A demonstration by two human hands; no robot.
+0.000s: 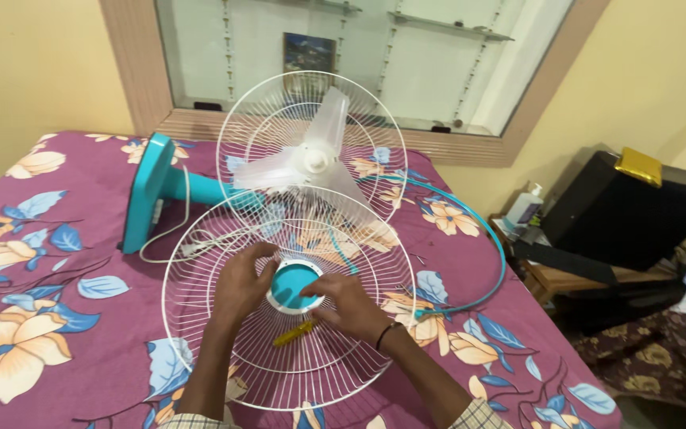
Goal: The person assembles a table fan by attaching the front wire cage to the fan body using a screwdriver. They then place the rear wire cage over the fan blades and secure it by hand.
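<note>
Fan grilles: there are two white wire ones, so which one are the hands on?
The near grille with the teal centre cap, lying flat on the bedspread; the far one stands behind the blades.

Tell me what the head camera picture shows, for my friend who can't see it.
Two hands, left hand and right hand, press on the teal centre cap of a white wire fan guard lying on a purple flowered bedsheet. Behind lies the teal pedestal fan.

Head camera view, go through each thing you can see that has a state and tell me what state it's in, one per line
Front grille: detached, lying flat on the bedspread.
Teal centre cap: seated in the grille's hub.
Left hand: fingers on the hub rim.
Right hand: fingers on the hub rim.
Fan: lying on its side, blades exposed.
Teal rim band: off, loose on the bed.
Yellow screwdriver: lying under the grille, unheld.
</note>
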